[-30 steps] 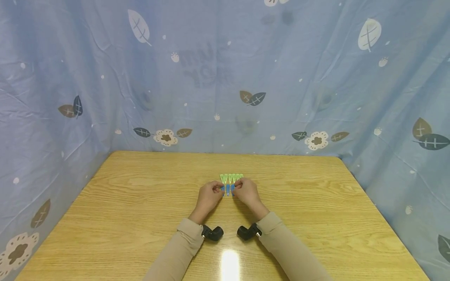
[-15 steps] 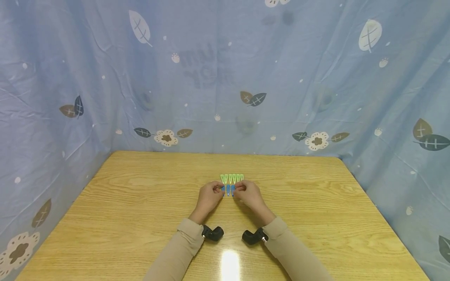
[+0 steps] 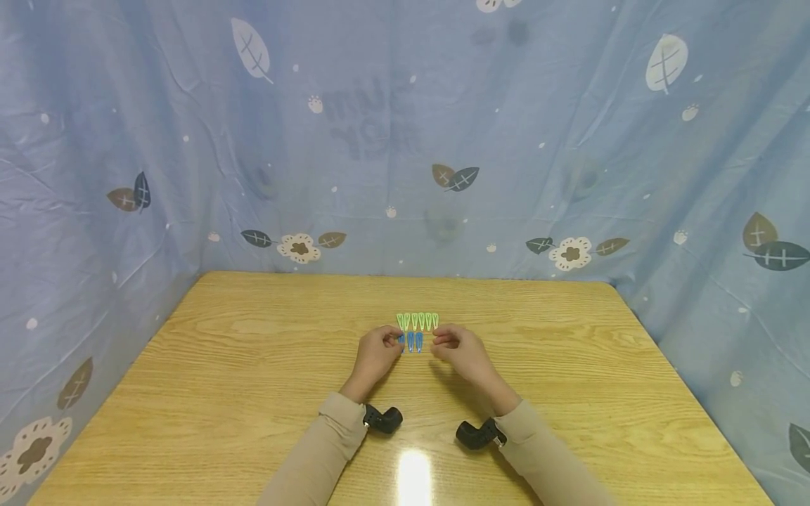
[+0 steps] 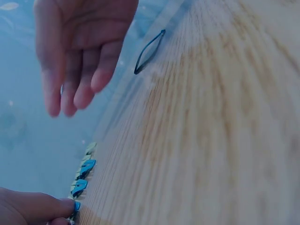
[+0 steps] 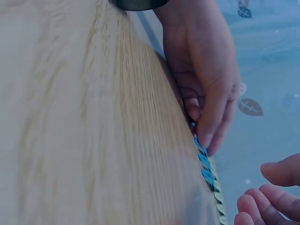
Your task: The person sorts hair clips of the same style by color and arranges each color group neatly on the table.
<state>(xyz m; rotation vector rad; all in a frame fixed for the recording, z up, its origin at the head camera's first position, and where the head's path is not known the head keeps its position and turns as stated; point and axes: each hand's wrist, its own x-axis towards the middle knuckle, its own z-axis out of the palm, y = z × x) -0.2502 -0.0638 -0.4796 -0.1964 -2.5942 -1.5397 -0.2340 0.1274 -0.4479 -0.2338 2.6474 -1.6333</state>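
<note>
Three blue snap hair clips (image 3: 410, 342) lie in a short row on the wooden table, just in front of a row of several light-green snap hair clips (image 3: 418, 322). My left hand (image 3: 375, 353) pinches the leftmost blue clip (image 4: 77, 206) between thumb and fingers, which partly cover it. To the right of the blue row, my right hand (image 3: 465, 353) is held apart from the clips, its fingers loosely bent with nothing between them. Its palm and relaxed fingers also show in the left wrist view.
The wooden table (image 3: 253, 393) reaches back to a blue patterned curtain (image 3: 392, 140) that hangs behind and at both sides. Black wrist cameras (image 3: 384, 420) are strapped at both sleeve cuffs. A bright light reflection lies near the table's front.
My right hand has let go of the rightmost blue clip and moved off to the right, uncovering it. The left hand has stayed at its clip.
</note>
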